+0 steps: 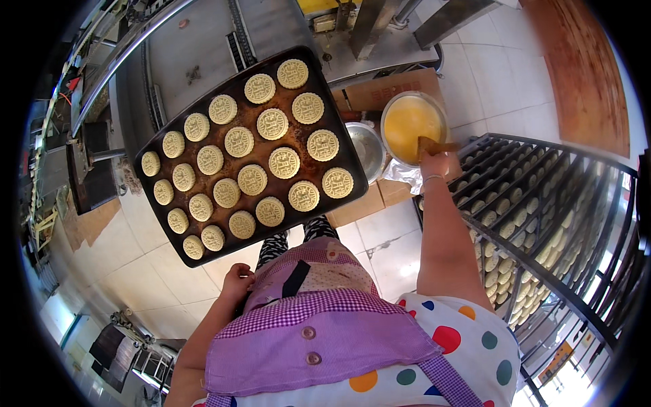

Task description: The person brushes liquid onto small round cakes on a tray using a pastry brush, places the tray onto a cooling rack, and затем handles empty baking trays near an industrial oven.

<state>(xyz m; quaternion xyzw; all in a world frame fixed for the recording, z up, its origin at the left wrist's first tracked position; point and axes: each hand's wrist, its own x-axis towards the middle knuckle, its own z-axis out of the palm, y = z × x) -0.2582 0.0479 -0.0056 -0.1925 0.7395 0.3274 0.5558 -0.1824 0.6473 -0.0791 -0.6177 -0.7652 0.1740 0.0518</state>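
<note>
My right hand [435,165] grips a flat brown pastry brush [428,145] at the rim of a round metal bowl [444,129]. Yellow liquid [410,129], which looks like egg wash, fills much of that bowl. To the left, a dark baking tray [261,234] carries rows of round, pale mooncakes [272,125] with stamped tops and scalloped edges. My left hand [239,279] hangs below the tray's near edge, fingers loosely curled, with nothing seen in it. The two do not appear to touch.
A second metal bowl [366,149] sits left of the yellow one, above cardboard [369,207]. At the right stands a black rack [583,295] with many loaded trays. Metal machinery [196,54] lies beyond the baking tray. Pale floor tiles [156,275] show below.
</note>
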